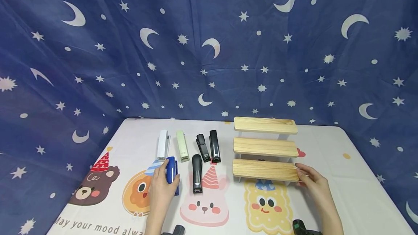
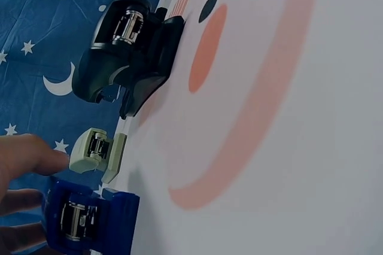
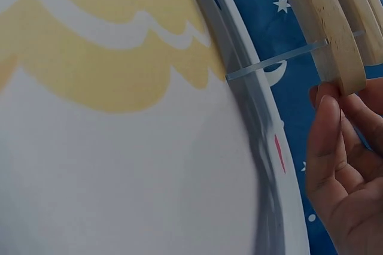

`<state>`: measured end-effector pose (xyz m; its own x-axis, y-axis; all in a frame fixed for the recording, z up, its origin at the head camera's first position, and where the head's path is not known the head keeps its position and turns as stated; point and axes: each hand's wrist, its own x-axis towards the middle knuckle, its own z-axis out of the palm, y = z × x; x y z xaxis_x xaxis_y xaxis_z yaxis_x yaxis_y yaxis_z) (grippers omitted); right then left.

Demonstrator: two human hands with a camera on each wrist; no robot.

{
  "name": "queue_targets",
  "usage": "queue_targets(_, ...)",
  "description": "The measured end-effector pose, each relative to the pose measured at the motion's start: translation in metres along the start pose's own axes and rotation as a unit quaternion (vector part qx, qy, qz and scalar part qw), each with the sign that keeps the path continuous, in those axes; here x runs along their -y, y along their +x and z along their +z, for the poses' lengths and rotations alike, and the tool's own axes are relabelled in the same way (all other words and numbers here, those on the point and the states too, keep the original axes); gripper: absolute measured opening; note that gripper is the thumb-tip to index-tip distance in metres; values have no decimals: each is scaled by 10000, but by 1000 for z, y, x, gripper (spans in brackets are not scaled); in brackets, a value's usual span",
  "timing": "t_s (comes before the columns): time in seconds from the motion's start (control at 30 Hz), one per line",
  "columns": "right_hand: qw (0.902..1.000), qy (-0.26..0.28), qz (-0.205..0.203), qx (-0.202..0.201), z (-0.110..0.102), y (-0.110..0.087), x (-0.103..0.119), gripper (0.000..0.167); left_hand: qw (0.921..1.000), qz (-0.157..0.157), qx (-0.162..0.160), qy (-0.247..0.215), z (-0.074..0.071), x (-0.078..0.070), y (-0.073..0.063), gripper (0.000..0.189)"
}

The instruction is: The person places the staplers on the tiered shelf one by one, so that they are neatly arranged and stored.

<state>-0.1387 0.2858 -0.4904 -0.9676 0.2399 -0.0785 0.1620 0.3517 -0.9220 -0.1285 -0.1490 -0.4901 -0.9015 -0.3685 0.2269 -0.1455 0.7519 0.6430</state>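
Where the blue stapler point(image 1: 171, 168) sits: at the near left of the stapler group, partly covered by fingers; I can't tell whether its base touches the tablecloth point(image 1: 343, 191).
Left hand point(image 1: 163, 186): curled about that stapler, thumb to one side, fingers to the other, some tips lost behind it.
Right hand point(image 1: 314, 183): only slightly parted, pinching the right end of the lowest board point(image 1: 265, 170).
Wooden rack point(image 1: 265, 147): three tiers, its clear supports point(image 3: 278, 60) mostly hidden under the boards.
Other staplers: white point(image 1: 162, 144), pale green point(image 1: 182, 145) and two black point(image 1: 203, 148) point(image 1: 214, 146) behind, one black point(image 1: 197, 173) nearer.
Printed lettering point(image 1: 88, 226): broken off at the left forearm point(image 1: 156, 222).
Wrist devices point(image 1: 178, 230) point(image 1: 298, 226): both cut off below.
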Motion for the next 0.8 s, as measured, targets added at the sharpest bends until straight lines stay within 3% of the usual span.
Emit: queue_targets(0.8,9990,332,282,100,-2,0,4,45,9978,-303,3,-597,5,2,5,62)
